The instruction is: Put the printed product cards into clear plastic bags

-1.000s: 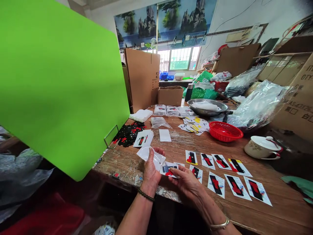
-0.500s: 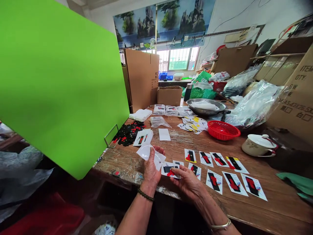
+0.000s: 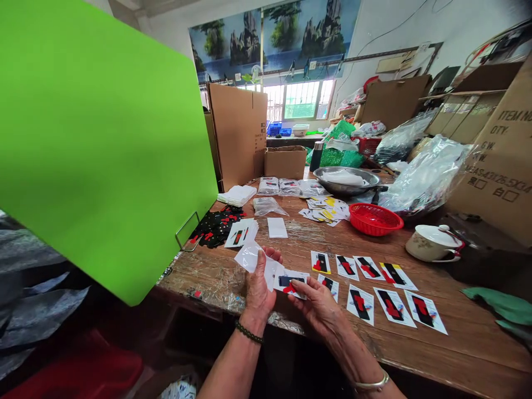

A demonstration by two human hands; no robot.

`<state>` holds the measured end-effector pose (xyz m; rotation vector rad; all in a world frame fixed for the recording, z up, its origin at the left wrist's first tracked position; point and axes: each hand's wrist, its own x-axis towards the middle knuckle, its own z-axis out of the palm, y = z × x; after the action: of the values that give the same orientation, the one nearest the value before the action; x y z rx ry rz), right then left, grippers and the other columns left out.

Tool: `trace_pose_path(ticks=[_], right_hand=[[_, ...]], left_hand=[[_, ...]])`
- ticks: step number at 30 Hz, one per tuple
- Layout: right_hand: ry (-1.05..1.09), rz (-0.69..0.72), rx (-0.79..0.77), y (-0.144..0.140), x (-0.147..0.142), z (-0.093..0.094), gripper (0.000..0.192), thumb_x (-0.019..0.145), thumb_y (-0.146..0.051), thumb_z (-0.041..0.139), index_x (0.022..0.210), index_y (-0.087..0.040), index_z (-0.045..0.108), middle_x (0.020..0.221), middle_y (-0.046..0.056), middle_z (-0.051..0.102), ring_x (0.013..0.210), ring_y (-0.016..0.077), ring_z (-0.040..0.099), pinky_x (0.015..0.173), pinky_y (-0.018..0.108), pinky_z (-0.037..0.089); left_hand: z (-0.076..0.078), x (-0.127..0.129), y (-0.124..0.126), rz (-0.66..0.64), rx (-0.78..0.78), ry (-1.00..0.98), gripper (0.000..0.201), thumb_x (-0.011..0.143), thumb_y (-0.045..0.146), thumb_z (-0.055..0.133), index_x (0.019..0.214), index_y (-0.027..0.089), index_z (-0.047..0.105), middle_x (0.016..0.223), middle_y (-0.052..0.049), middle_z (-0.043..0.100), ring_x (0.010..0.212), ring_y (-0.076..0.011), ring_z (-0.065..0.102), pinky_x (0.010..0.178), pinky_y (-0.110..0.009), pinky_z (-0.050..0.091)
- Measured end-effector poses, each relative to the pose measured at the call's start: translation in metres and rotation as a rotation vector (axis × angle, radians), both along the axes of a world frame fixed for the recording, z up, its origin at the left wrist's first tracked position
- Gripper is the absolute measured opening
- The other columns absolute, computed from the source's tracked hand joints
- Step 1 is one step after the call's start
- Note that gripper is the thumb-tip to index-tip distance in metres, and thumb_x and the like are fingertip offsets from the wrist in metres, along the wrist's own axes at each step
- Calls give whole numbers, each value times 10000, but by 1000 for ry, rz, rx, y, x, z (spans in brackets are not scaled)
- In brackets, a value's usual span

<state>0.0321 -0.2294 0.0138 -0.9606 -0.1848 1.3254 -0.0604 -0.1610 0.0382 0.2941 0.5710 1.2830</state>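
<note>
My left hand is closed on a small clear plastic bag, its thumb pressed over the top. Between the thumb and fingers of my right hand is a printed white card with a black piece and a red piece lying on it. The card's left edge meets the bag's right end; I cannot tell whether it is inside. To the right, several similar cards lie in two rows on the wooden table, each bearing black and red pieces.
Left of centre are a stack of printed cards and a pile of black and red pieces. Clear bags lie behind. A red basket, metal pan and lidded pot stand right. A green panel blocks the left side.
My right hand has brought the card slightly left, against the bag, and a card behind it is now covered. The whole view has shifted a little.
</note>
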Motion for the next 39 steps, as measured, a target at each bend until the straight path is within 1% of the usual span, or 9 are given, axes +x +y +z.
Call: trace_pose_path(ticks=[4,11,15,18,21,25,29,33,39], right_hand=[[36,-87,50,1,-7,-6,415,431,-195,953,721,-159,660,755,8,708,606,125,642,493,196,582],[51,-91,69,6,-21,-14,451,433,-270,959,741,-161,648,738,14,711,574,131,644,471,200,560],[7,-164,46,12,-26,-16,505,385,-326,960,723,-165,621,621,-11,680,436,89,559,345,151,407],[-29,-124,18,14,-29,-12,568,347,-388,960,735,-170,607,588,-13,671,408,77,531,317,133,334],[-65,-75,-18,15,-31,-5,610,316,-445,956,705,-175,573,479,-64,591,314,24,387,283,111,241],[-57,-58,4,16,-29,1,663,232,-430,965,686,-166,561,486,-67,583,327,29,421,283,109,271],[-89,30,41,13,-23,-1,634,262,-405,976,665,-164,549,475,-56,577,364,52,475,293,111,320],[-60,34,51,9,-20,-4,624,278,-384,982,673,-164,553,497,-51,593,381,51,487,305,109,351],[-2,17,69,9,-21,-4,613,322,-339,998,743,-161,589,552,-34,628,443,69,541,364,127,436]], left_hand=[[0,2,-2,-17,0,-25,210,798,270,732,948,159,636,893,-49,723,832,-166,706,881,-335,543],[-3,9,-12,-20,4,23,225,782,291,744,935,153,655,875,-57,724,819,-175,705,885,-345,538],[-6,12,-15,-8,10,29,234,772,272,751,963,177,654,913,-46,728,871,-183,702,894,-341,527],[-9,12,-14,3,-15,14,240,767,259,755,964,179,644,871,-33,725,837,-172,703,879,-325,525],[-12,12,-14,4,-19,19,258,759,269,761,966,175,638,846,-28,721,816,-170,701,852,-317,526],[-15,11,-14,-25,-24,76,249,759,312,758,935,183,639,818,-19,715,779,-167,692,769,-292,529],[-16,5,-12,-11,-68,44,211,790,324,727,900,174,627,792,-33,715,736,-166,688,747,-297,543],[-17,4,-10,-33,-143,-39,118,843,279,667,856,169,625,790,-42,713,733,-170,692,730,-300,552],[-17,5,-6,-47,-161,-48,186,885,270,595,748,146,620,732,-59,694,646,-167,670,660,-297,555]])
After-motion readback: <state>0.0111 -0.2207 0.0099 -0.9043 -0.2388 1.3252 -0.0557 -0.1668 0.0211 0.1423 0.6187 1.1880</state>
